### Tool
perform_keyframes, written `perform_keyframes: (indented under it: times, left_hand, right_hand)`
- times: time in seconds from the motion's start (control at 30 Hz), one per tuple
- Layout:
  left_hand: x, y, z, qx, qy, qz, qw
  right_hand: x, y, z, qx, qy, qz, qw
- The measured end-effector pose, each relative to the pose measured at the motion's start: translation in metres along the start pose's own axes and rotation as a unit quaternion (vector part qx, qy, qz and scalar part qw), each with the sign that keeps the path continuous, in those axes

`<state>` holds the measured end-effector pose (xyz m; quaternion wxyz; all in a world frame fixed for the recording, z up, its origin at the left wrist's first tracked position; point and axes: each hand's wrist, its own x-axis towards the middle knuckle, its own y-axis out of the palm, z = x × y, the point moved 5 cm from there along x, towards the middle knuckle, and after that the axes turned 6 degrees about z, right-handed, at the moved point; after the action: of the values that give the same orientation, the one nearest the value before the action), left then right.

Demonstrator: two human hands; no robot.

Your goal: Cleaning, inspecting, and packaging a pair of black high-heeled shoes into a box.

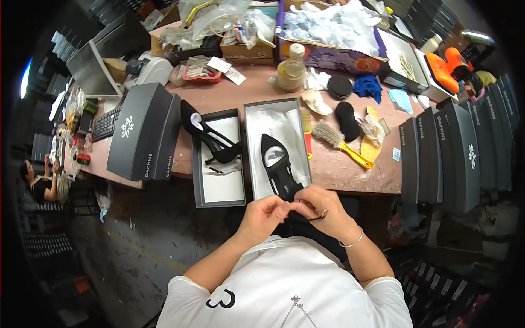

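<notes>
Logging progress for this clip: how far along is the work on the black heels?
One black high-heeled shoe already rests in the open shoebox on the left. In hand: the left hand and right hand work at the thin strap on the second black shoe, whose toe lies over the tissue-lined box. That shoe is not yet fully boxed, and both boxes are still open.

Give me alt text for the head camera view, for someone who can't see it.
Seen from above, a person's left hand and right hand work the thin strap of a black pointed shoe over an open shoe box lined with white paper. A second black heeled shoe lies in the neighbouring box on the cluttered pink worktable.
</notes>
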<state>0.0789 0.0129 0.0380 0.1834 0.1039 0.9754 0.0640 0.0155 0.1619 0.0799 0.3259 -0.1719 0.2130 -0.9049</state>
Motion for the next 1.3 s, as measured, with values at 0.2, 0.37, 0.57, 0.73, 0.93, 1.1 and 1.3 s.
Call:
perform_keyframes:
  times: [0.2,0.37,0.57,0.73,0.93,1.1,1.3]
  left_hand:
    - [-0.004,0.014,0.032,-0.108,-0.046,-0.012,0.993]
    - [0.004,0.040,0.052,-0.262,-0.151,0.094,0.949]
    - [0.013,0.036,0.053,-0.398,-0.188,0.050,0.897]
    - [0.012,0.032,0.046,-0.399,-0.198,0.051,0.894]
    - [0.013,0.012,0.027,0.112,0.047,-0.032,0.992]
    - [0.015,0.007,-0.022,0.462,0.287,-0.022,0.839]
    - [0.032,0.005,0.000,0.344,0.257,0.008,0.903]
  right_hand:
    - [-0.014,0.011,-0.031,0.174,0.216,0.080,0.957]
    - [-0.037,0.018,-0.052,0.344,0.350,0.086,0.867]
    - [-0.037,0.013,-0.064,0.347,0.341,0.177,0.856]
    - [-0.037,0.026,-0.070,0.472,0.353,0.135,0.796]
    - [-0.044,0.037,-0.071,0.590,0.430,0.184,0.659]
    - [-0.027,0.020,-0.062,0.256,0.240,0.126,0.928]
    - [-0.009,-0.006,-0.019,-0.348,-0.152,0.133,0.915]
